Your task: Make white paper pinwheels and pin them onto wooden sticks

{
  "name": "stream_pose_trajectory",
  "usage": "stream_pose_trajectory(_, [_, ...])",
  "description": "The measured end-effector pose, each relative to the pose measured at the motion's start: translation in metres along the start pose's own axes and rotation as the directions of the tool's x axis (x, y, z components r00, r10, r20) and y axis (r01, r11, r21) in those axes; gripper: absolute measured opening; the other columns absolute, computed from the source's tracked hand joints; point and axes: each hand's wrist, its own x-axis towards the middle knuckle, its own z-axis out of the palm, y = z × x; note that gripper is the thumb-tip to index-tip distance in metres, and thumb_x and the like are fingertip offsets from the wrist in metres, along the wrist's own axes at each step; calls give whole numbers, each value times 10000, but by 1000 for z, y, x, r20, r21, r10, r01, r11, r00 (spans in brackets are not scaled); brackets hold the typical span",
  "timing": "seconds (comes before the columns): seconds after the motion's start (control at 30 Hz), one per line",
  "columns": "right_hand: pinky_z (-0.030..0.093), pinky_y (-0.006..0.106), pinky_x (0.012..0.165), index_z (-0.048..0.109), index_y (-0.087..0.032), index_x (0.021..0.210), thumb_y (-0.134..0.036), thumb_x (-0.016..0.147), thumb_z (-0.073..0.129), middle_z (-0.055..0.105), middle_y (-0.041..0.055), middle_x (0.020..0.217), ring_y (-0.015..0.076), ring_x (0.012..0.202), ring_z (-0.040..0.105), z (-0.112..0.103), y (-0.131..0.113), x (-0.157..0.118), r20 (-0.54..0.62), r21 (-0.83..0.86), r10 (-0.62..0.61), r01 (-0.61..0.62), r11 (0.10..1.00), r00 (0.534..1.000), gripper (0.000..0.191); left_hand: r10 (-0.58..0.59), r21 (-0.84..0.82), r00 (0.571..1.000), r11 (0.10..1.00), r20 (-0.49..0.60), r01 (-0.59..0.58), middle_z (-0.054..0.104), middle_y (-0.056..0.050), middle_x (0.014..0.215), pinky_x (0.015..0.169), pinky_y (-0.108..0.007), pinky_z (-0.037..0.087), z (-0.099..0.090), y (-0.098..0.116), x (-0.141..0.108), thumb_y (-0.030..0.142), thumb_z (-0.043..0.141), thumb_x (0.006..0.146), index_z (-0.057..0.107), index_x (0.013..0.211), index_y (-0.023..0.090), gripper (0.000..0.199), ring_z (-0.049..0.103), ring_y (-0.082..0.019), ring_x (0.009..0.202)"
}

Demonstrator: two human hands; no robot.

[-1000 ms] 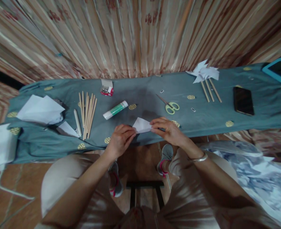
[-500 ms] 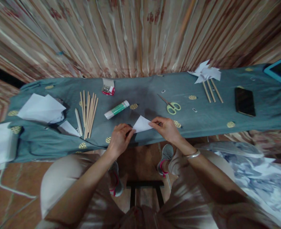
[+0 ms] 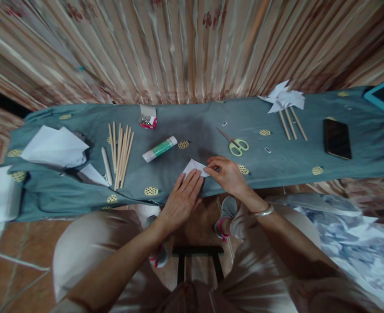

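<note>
A small folded white paper triangle [image 3: 193, 164] lies on the grey-green tablecloth [image 3: 205, 130] near the front edge. My left hand [image 3: 185, 195] rests flat on it, fingers stretched out and covering its lower left part. The right corner of the paper is pinched between the thumb and forefinger of my right hand [image 3: 226, 174]. Beyond my hands are a green and white glue stick [image 3: 160, 149] on the left and scissors [image 3: 237, 145] with light green handles on the right.
Several wooden sticks [image 3: 121, 154] and white paper sheets [image 3: 55, 148] lie to the left. A small box of metal pins [image 3: 148, 117] stands at the back. Paper pinwheels [image 3: 285, 99] on sticks and a black phone [image 3: 337, 139] lie right. A bag of paper [image 3: 351, 248] sits below the table.
My left hand has let go of the paper's left corner and moved right, now flat on the paper with fingers extended. My right hand keeps its pinch at the right corner.
</note>
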Motion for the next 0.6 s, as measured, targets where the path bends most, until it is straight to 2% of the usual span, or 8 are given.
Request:
stream_pose_trajectory(0.07, [497, 345, 868, 677, -210, 668, -226, 805, 682, 737, 71, 944, 212, 920, 677, 1, 2, 0, -2, -34, -8, 8, 999, 1000, 139, -6, 3, 1000, 1000, 21, 6, 413, -227, 1525, 1187, -515, 294, 0, 0, 0, 237, 435, 972, 341, 1461, 27, 540, 320, -317, 1465])
stream_pose_trajectory(0.2, [503, 373, 875, 674, -216, 658, -238, 807, 686, 731, 76, 950, 225, 919, 675, 1, 4, 1, 1, -64, -18, 18, 998, 1000, 151, -24, -20, 998, 999, 55, 25, 394, -233, 1534, 1191, -518, 291, -2, -1, 2, 246, 444, 966, 318, 1475, 31, 566, 310, -316, 1469])
stream_pose_trajectory(0.6, [507, 378, 875, 670, -201, 661, -239, 803, 692, 730, 92, 951, 234, 915, 682, 2, 4, 4, 16, -74, -7, 8, 997, 1000, 149, -41, -70, 997, 997, 63, 45, 367, -247, 1545, 1185, -519, 302, 1, -2, 1, 266, 451, 962, 288, 1491, 26, 604, 285, -324, 1479])
